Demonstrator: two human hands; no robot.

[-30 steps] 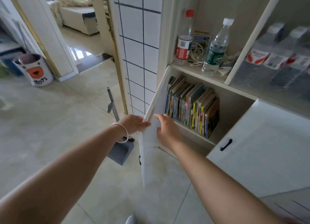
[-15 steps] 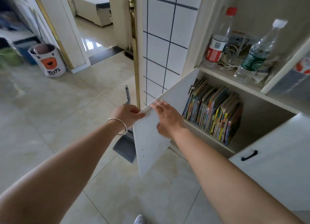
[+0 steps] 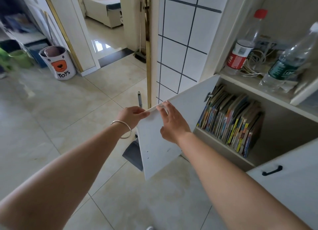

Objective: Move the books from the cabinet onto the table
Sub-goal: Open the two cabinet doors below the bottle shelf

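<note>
A row of several thin, colourful books (image 3: pixel 230 123) stands upright and leaning on the lower shelf of the white cabinet (image 3: pixel 292 121). The cabinet's left door (image 3: pixel 173 143) is swung wide open towards the tiled wall. My left hand (image 3: pixel 132 115), with a silver bangle on the wrist, grips the door's top corner from the outside. My right hand (image 3: pixel 172 123) lies flat on the door's inner face, fingers straight and reaching its top edge. Both hands are left of the books and do not touch them. No table is in view.
Two plastic bottles (image 3: pixel 240 45) (image 3: pixel 289 61) and a tangle of white cable stand on the upper shelf. The right cabinet door (image 3: pixel 290 176) with a black handle is open too. A grey dustpan (image 3: pixel 133 152) stands behind the left door. A "TOYS" bucket (image 3: pixel 58 62) sits by the doorway.
The left door has swung further open towards the wall, with both hands moving along on it. The view has shifted left, so the books sit further right.
</note>
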